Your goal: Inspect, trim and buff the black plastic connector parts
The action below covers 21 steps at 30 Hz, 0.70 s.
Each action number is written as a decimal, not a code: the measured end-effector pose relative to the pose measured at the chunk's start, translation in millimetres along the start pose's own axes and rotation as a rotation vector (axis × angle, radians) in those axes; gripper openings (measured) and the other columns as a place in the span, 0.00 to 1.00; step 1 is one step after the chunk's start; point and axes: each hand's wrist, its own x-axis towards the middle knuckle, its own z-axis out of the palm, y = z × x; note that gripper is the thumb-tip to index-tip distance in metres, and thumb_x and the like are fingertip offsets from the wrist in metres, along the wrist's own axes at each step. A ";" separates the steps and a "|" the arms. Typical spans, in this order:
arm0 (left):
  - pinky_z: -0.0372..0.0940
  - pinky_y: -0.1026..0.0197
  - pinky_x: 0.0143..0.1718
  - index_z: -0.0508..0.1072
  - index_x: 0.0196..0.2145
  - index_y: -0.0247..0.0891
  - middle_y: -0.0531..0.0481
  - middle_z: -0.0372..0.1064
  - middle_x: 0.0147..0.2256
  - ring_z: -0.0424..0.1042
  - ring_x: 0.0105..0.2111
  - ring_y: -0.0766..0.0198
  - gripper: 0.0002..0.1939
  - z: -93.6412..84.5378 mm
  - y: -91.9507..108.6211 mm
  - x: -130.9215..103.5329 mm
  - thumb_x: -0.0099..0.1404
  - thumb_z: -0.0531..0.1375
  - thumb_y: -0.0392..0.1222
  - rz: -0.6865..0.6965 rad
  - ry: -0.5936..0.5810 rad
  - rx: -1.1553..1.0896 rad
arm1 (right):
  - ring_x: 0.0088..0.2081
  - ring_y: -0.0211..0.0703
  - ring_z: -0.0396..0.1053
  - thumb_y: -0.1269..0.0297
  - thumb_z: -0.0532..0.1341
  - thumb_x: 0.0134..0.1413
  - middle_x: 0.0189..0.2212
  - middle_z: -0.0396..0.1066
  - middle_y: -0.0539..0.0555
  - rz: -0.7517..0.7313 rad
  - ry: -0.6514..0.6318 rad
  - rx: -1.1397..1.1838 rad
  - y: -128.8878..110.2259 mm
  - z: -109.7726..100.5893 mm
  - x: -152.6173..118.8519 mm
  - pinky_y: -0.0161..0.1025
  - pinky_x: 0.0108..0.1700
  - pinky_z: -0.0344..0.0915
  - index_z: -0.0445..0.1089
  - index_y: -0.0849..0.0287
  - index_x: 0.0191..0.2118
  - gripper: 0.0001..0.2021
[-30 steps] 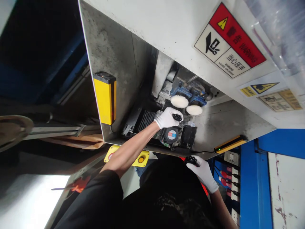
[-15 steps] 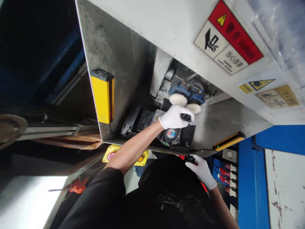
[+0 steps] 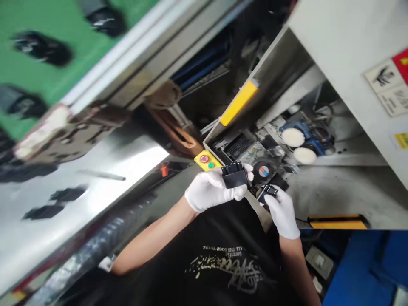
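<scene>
My left hand (image 3: 215,189), in a white glove, grips a black ribbed part (image 3: 235,175) in front of my chest. Close beside it on the right, my right hand (image 3: 283,210), also gloved in white, holds a second black part (image 3: 266,194) between thumb and fingers. The two parts are apart. Beyond my hands, inside the grey machine opening, two round white pads (image 3: 293,137) sit on a blue mount (image 3: 315,146). Below the pads is a dark round unit with a red and blue label (image 3: 264,171).
A yellow button box (image 3: 207,160) is just beyond my left hand. Yellow bars (image 3: 239,103) flank the machine opening. At left are a shiny bench (image 3: 105,195) with dark parts and a metal rod, and a green surface (image 3: 63,21) with several black parts.
The view has swung left, bringing the bench and green surface in. My left hand has come back from the white pads with its black part, near my right hand, which has risen.
</scene>
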 end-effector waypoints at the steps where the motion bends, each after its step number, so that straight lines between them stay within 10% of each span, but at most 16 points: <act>1: 0.70 0.59 0.33 0.79 0.49 0.31 0.39 0.78 0.43 0.71 0.30 0.61 0.34 -2.0 -1.0 -21.5 0.40 0.62 0.34 0.050 -0.020 -0.034 | 0.33 0.46 0.75 0.53 0.72 0.51 0.32 0.80 0.54 -0.042 -0.062 0.009 -7.5 12.2 5.5 0.41 0.37 0.73 0.79 0.59 0.40 0.15; 12: 0.64 0.61 0.26 0.77 0.48 0.26 0.40 0.75 0.39 0.71 0.25 0.63 0.30 -51.5 -35.1 -241.6 0.43 0.61 0.34 0.595 -0.081 -0.243 | 0.36 0.46 0.75 0.48 0.76 0.50 0.34 0.80 0.51 -0.266 -0.624 -0.187 -67.2 185.5 -37.2 0.40 0.41 0.75 0.81 0.55 0.38 0.17; 21: 0.64 0.61 0.26 0.77 0.49 0.21 0.38 0.73 0.40 0.72 0.27 0.63 0.29 -83.1 -65.1 -345.8 0.48 0.63 0.35 0.713 -0.151 -0.304 | 0.36 0.48 0.76 0.42 0.77 0.45 0.35 0.81 0.54 -0.284 -0.721 -0.231 -65.2 276.7 -98.7 0.42 0.40 0.74 0.83 0.55 0.40 0.23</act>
